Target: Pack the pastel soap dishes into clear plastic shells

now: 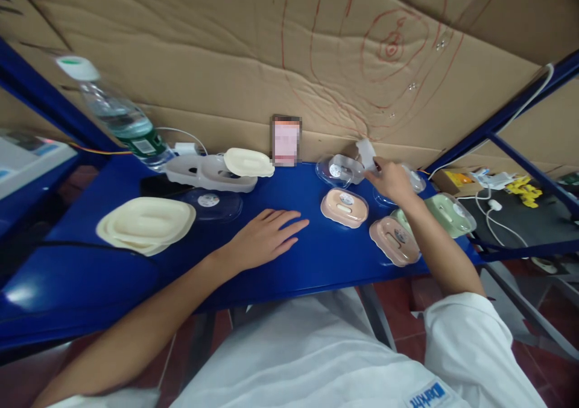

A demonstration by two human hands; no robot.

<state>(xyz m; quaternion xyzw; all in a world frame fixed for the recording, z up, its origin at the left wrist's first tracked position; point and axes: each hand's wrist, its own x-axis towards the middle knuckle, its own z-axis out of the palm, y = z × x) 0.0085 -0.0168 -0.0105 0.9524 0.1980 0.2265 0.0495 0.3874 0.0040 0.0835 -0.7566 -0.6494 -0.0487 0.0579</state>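
My left hand [266,238] lies flat on the blue table [280,275], fingers spread, holding nothing. At the back right, my right hand [392,182] has its thumb and fingers closed on the edge of a small white plastic piece [367,153], tilted up against the cardboard. Beside that piece lies a clear lid [332,172]. Another clear lid [414,180] is partly hidden behind my right hand. Nearer to me sit two pink oval boxes with clear lids, one pink box [344,209] in front of the other pink box [395,242]. A green box [452,215] is beyond my right forearm.
On the left are stacked cream trays [147,222], a white double tray [210,174] with a cream piece [248,162] on it, and a clear lid [215,206]. A water bottle [131,125] and a phone [286,141] lean near the cardboard wall [217,64]. Blue frame bars stand at both sides.
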